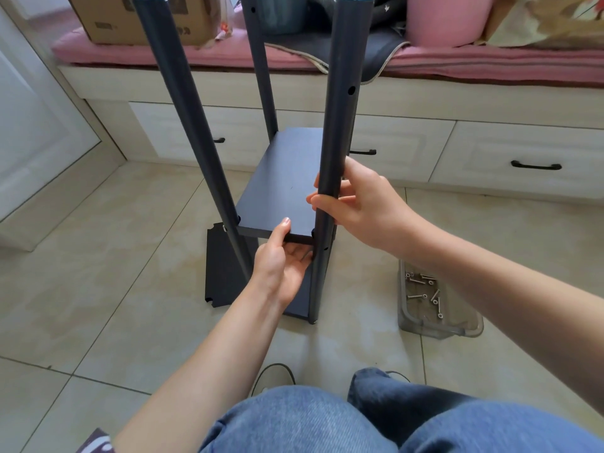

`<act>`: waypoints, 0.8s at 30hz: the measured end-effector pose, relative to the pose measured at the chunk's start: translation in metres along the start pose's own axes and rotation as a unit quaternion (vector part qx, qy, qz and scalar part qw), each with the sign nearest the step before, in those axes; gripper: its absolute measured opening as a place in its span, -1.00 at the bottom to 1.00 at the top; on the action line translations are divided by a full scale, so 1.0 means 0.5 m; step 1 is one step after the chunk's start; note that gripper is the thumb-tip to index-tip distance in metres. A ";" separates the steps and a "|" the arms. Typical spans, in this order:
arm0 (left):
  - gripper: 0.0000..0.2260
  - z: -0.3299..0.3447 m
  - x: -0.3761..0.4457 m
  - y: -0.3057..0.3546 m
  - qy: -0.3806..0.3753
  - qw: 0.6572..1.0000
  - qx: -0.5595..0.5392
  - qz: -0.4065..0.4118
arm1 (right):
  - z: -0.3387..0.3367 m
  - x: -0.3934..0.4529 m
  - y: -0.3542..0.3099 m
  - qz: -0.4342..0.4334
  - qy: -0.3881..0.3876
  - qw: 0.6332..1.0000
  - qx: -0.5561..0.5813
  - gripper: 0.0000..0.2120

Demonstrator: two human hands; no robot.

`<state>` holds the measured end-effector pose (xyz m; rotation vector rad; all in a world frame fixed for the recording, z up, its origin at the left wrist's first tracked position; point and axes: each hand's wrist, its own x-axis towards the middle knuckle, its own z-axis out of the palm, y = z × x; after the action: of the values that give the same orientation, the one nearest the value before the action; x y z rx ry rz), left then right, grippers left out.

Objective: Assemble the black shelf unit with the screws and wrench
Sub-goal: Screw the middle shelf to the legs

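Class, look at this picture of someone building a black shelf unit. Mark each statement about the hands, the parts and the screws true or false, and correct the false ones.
1. The right hand grips an upright black pole. True.
2. The left hand holds a wrench. False: it holds the near edge of the black shelf board, thumb on top.
3. The screws lie in a clear plastic tray on the floor. True.
4. The tray sits on the pink cushion. False: it is on the tiled floor, by the person's right forearm.
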<state>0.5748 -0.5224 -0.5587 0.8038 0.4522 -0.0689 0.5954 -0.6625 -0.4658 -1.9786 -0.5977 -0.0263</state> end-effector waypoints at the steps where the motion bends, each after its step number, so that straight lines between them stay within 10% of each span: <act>1: -0.83 -0.001 -0.001 -0.001 0.000 1.000 0.005 0.000 | 0.000 -0.001 0.000 -0.001 0.003 1.000 0.000 -0.68; 24: -0.79 -0.003 0.005 -0.007 -0.007 1.000 -0.016 -0.018 | -0.001 0.001 0.004 0.014 -0.003 1.000 -0.009 -0.69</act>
<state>0.5754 -0.5236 -0.5632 0.7639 0.4538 -0.1015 0.5968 -0.6634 -0.4668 -2.0055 -0.5753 -0.0090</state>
